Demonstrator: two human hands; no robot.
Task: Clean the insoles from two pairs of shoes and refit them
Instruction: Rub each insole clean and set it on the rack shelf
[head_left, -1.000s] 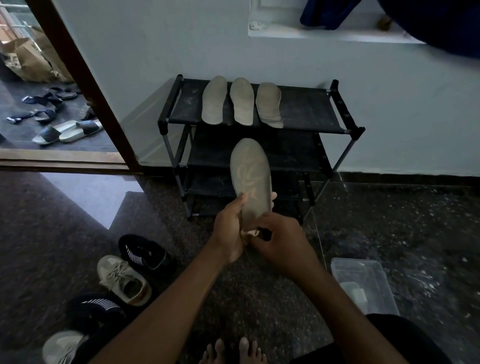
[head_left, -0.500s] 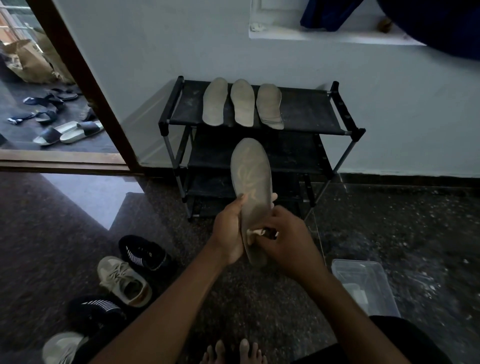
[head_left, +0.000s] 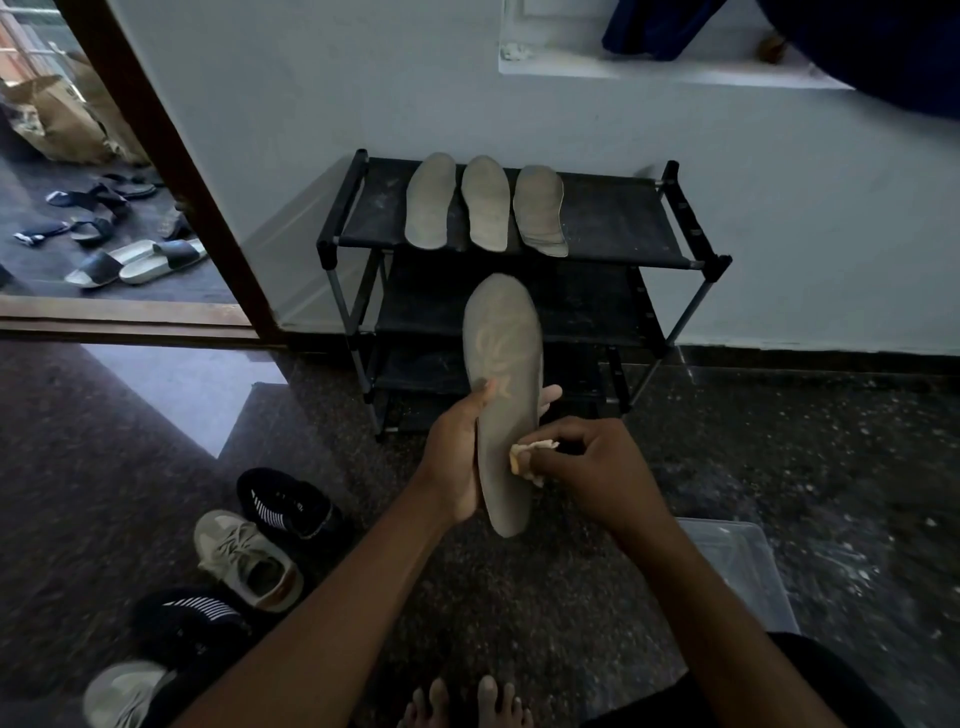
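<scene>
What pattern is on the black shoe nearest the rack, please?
White stripes on the black shoe, head view.

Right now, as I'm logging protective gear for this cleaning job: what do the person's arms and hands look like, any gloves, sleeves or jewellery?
Both are bare. The left hand and right hand wear no gloves, and no ring shows on the fingers in view. The left forearm and right forearm carry no sleeve, watch or bracelet as far as the frame's lower edge.
</scene>
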